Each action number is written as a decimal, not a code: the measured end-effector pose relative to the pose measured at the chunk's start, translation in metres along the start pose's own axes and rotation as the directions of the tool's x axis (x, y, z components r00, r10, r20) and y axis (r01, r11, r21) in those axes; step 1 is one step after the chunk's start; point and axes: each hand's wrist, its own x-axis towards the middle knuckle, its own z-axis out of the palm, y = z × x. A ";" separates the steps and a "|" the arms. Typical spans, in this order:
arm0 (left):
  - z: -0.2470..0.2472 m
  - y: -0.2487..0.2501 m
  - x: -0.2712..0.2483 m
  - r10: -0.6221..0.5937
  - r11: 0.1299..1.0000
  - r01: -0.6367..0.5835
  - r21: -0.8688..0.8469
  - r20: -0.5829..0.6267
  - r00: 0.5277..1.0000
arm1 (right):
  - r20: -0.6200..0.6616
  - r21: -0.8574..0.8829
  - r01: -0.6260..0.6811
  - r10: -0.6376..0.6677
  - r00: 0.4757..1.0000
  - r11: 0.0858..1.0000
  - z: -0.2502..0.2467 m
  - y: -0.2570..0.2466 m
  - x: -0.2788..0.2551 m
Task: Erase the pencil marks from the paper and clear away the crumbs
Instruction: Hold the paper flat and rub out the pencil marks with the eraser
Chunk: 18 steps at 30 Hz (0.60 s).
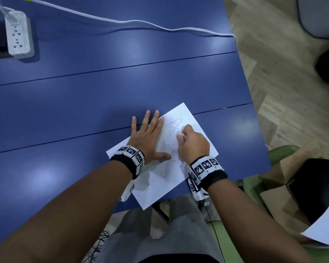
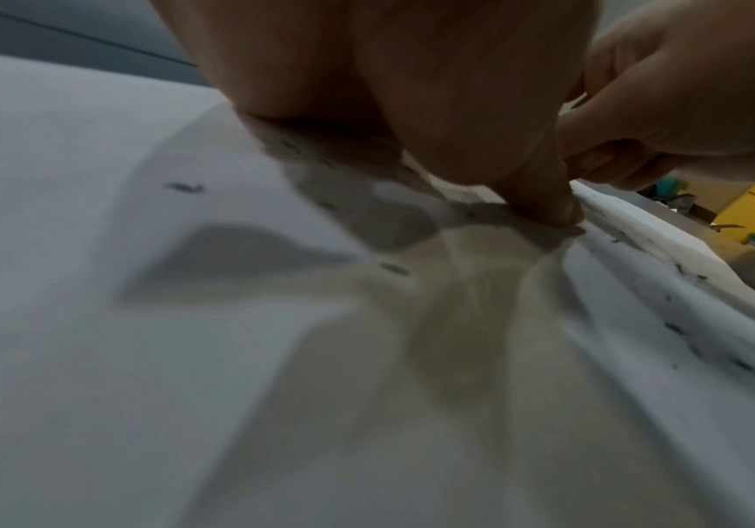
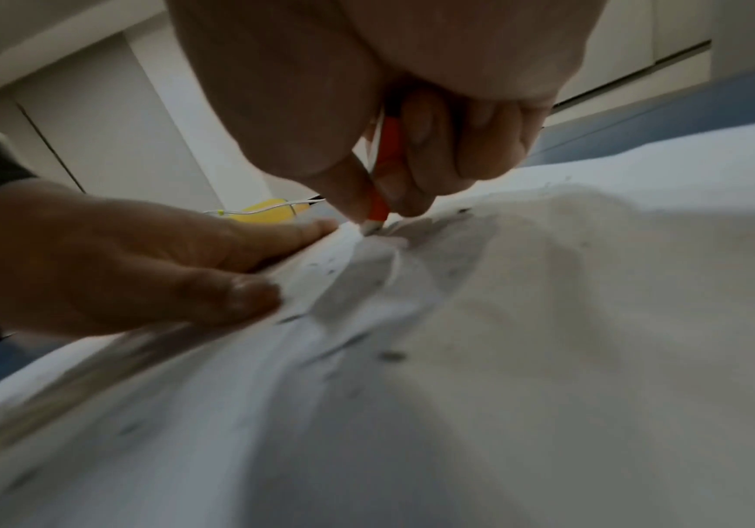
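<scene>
Flanking paper (image 1: 160, 179): power strip (image 1: 18, 35), cable (image 1: 122, 21).

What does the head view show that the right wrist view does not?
Only the head view shows the pencil marks, the power strip and the wrist bands. Only the right wrist view shows the eraser's orange sleeve and its white tip on the paper. Both show the left hand flat on the sheet, the right hand gripping the eraser, and dark crumbs.

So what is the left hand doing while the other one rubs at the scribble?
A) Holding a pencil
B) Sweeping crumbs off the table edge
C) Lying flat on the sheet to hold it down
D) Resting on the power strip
C: the left hand lies spread and flat on the paper, while the right hand grips the eraser.
</scene>
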 end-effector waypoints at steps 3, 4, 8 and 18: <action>0.000 0.002 -0.001 -0.013 1.000 0.013 0.001 -0.010 1.000 | 0.064 0.017 0.039 -0.040 0.997 0.999 0.004 -0.013 -0.008; -0.001 0.004 -0.001 -0.016 1.000 0.016 -0.007 -0.017 1.000 | 0.112 0.004 0.091 -0.091 0.990 0.996 0.007 -0.018 -0.014; -0.001 0.003 0.000 -0.010 1.000 0.010 -0.005 -0.004 1.000 | 0.075 -0.016 0.099 -0.098 0.992 0.995 0.002 -0.008 0.002; 0.000 0.003 0.000 -0.010 1.000 0.010 0.020 -0.001 1.000 | 0.071 -0.037 0.140 -0.137 0.988 0.989 -0.004 -0.005 0.014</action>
